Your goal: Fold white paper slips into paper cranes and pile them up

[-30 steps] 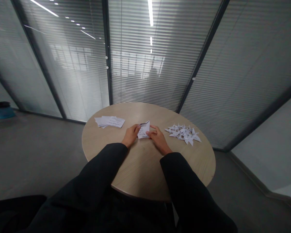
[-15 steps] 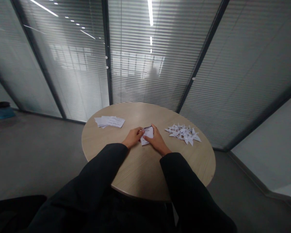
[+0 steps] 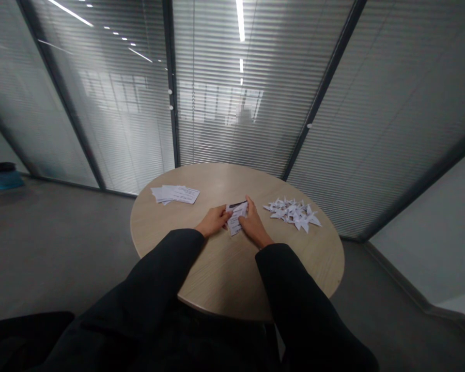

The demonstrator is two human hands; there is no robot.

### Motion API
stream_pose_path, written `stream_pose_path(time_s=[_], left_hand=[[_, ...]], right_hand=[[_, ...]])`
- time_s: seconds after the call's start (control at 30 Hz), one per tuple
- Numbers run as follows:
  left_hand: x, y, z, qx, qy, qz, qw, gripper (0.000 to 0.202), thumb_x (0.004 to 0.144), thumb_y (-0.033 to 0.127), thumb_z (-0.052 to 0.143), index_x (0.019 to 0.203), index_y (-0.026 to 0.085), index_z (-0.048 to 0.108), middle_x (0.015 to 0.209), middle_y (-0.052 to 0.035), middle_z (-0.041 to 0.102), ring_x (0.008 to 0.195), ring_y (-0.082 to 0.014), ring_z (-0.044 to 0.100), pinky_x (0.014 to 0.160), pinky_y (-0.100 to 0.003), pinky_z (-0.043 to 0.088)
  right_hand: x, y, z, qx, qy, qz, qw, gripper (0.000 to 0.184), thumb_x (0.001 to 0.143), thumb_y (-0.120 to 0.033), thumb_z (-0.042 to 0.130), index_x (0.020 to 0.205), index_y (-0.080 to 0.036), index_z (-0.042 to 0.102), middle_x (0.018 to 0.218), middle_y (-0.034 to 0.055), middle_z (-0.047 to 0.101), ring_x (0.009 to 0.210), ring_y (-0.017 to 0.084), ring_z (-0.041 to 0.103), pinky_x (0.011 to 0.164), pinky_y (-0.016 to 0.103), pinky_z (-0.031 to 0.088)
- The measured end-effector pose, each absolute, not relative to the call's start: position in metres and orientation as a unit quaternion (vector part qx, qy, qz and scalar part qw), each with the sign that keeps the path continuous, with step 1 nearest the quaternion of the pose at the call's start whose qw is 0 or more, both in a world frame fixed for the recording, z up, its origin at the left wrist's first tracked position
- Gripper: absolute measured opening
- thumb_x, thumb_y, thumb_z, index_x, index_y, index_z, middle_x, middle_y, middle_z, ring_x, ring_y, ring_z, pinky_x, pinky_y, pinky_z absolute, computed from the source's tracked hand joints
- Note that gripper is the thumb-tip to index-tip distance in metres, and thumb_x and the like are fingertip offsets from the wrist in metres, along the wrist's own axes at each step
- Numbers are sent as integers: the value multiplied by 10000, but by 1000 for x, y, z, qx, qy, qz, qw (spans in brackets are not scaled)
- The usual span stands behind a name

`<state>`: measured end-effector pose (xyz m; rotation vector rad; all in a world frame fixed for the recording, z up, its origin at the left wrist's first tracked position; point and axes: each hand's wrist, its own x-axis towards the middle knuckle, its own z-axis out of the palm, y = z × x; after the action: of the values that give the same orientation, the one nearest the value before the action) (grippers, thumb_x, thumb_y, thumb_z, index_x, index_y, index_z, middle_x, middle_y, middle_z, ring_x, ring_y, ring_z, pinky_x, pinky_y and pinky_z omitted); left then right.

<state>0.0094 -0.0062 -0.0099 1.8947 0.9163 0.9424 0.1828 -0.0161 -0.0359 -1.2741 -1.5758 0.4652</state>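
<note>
A small folded sheet of printed paper [image 3: 237, 217], with a dark strip along its far edge, is held between my two hands over the middle of the table. My left hand [image 3: 214, 221] grips its left edge, thumb on top. On the other side, my right hand [image 3: 252, 223] pinches the right edge between thumb and fingers. The undersides of the paper and several fingertips are hidden. To the right lies a pile of white folded paper cranes [image 3: 292, 212]. Flat printed paper sheets [image 3: 178, 194] lie in a loose stack at the far left.
The round wooden table [image 3: 228, 279] fills the space before me. Close behind its far edge stands a glass partition with blinds [image 3: 232, 139]. A blue bin with a dark rim [image 3: 3, 176] is on the floor at far left.
The paper in my hands has turned and spread slightly, showing more print and a larger dark strip. My right fingers have shifted slightly; the stack and the pile stay put.
</note>
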Motion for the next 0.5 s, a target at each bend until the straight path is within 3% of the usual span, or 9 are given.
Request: stream_pose_path(time_s=[0.3,0.5], left_hand=[[13,1,-22,745,323,365,454,293,812,431,588,844,141,615,677,-35,653,521,-128,592,489,-223,477],[10,-2,-16,741,339,383,435,273,816,407,582,774,141,626,642,-32,643,544,-138,591,522,-231,469]], right_hand=[[186,-15,-39,-531,-625,206,534,779,690,-138,497,1439,-215,298,1261,124,540,1066,247,571,988,458,445],[188,-16,-36,-512,-623,234,543,750,705,-132,439,1431,-234,284,1144,96,610,891,207,638,816,391,542]])
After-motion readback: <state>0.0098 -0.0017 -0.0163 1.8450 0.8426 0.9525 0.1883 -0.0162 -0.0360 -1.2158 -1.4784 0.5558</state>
